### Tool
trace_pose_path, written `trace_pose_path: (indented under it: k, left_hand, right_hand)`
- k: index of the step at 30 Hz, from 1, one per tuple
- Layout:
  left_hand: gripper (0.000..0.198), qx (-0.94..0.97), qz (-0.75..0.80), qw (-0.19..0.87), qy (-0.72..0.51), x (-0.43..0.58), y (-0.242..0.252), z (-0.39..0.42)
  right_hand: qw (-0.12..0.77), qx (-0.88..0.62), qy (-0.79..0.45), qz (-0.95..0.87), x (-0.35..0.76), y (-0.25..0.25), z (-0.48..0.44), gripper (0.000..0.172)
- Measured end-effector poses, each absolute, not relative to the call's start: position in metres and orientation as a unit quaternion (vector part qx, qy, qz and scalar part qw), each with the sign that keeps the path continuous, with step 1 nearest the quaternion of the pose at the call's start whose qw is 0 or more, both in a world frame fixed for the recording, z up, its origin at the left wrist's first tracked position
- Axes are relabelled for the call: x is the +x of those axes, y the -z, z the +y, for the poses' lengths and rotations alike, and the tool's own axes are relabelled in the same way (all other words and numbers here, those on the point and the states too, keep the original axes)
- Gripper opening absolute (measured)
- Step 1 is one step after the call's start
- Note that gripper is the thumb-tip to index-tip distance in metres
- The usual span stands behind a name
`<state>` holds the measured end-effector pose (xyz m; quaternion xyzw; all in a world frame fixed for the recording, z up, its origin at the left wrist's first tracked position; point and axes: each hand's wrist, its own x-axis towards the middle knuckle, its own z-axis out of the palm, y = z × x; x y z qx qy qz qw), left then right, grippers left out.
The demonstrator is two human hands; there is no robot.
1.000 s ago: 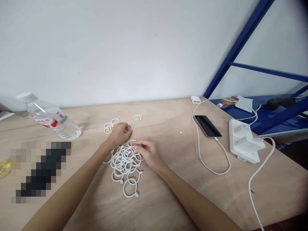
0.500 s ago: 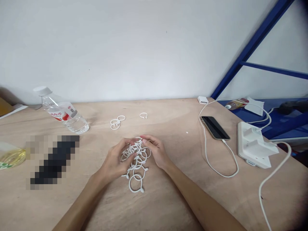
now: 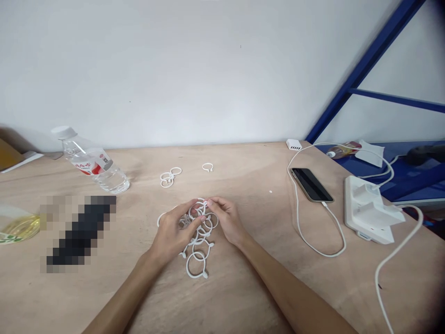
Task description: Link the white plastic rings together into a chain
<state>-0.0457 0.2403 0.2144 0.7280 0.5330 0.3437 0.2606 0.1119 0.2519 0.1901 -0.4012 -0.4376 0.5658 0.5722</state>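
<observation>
Several thin white plastic rings (image 3: 195,265), each with a small tab, lie in an overlapping pile on the wooden table. At the far side of the pile, both hands meet on one white ring (image 3: 192,211) held slightly raised. The thumb and fingers of my left hand (image 3: 173,234) are closed on its side, with the palm over other rings. My right hand (image 3: 226,219) pinches the same ring near its tab, and fingers partly cover that spot. Beyond the hands lie a small cluster of rings (image 3: 167,178) and a single ring (image 3: 207,166).
On the left stand a tilted-looking water bottle (image 3: 95,162) and a pixelated dark object (image 3: 81,232), near a clear bag with yellow contents (image 3: 24,228). To the right are a phone (image 3: 311,184) on a white cable, a power strip (image 3: 368,213) and a small white box (image 3: 294,144).
My left hand has shifted slightly right and closer to my right hand, its thumb now nearer the ring's tab. A ring edge now shows left of my left hand.
</observation>
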Motion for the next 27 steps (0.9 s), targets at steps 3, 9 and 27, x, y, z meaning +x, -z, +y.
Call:
trace_pose_path:
  k: [3,9,27]
  left_hand:
    - [0.041,0.749,0.514,0.236,-0.345,-0.045,-0.217,0.239]
    - [0.037,0.766,0.492,0.225,-0.347,-0.045,-0.220,0.239]
    - [0.041,0.779,0.502,0.199,-0.318,-0.058,-0.234,0.254]
  right_hand:
    - [0.572,-0.399,-0.557,-0.451,0.112,-0.191,0.252,0.023]
    - [0.570,-0.408,-0.535,-0.472,0.111,-0.191,0.250,0.025]
    - [0.561,-0.432,-0.475,-0.522,0.110,-0.184,0.251,0.027]
